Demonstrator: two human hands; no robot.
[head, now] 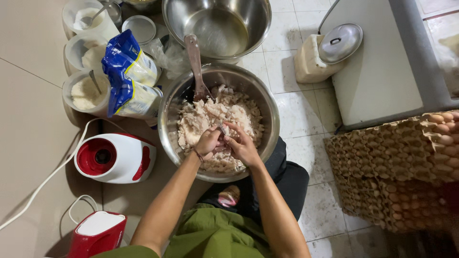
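Mince (210,117), pale and lumpy, fills the steel bowl (167,119) on the floor. Left hand (208,142) and right hand (243,145) meet over it, fingers curled around a clump. Beyond, a spoon (195,62) leans in the bowl's far side.

This is a kitchen work area set up on a tiled floor, likely for cooking in bulk; both hands meet over a wide steel bowl (167,114) of pale minced mixture (210,119), with a wooden spoon (195,62) propped in it just beyond the hands; a second, empty steel bowl (217,24) sits farther off; to the left of the hands stand tubs of white powder (86,93), a blue and yellow bag (129,76) and a red and white blender base (114,157); to the right, stacked cardboard egg trays (382,167) and a pot lid (340,43) rest near a white appliance (382,76).
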